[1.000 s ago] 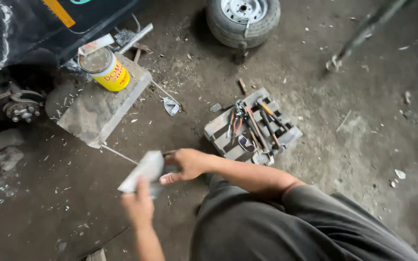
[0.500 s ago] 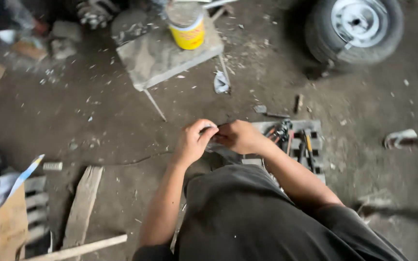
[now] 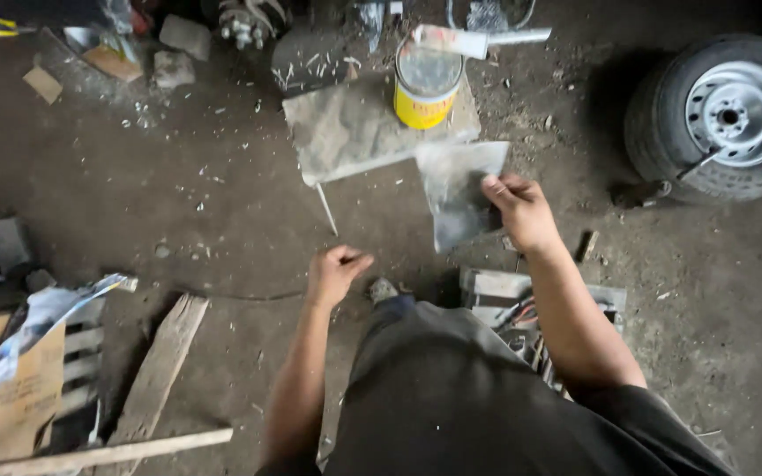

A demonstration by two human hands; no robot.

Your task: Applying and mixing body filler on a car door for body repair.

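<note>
1. Half a second on from the earlier view, both hands had parted: the right hand (image 3: pixel 522 211) had swung out toward the stone slab, while the left hand (image 3: pixel 335 273) had dropped back near the knee.
2. Fingers of the right hand pinched the right edge of a grey, dusty sheet (image 3: pixel 460 189), which hung in the air just in front of the slab's near corner.
3. Most of the sheet lay to the left of those fingers, its upper edge close to the yellow can (image 3: pixel 427 88).
4. The can stood on the flat stone slab (image 3: pixel 354 128) on the dirty floor (image 3: pixel 222 229).
5. Fingers of the left hand were curled loosely together, holding nothing visible, well apart from the sheet.
6. A wheel (image 3: pixel 720 115) lay at right; a wooden tool tray (image 3: pixel 509 295) sat beside the right forearm.
</note>
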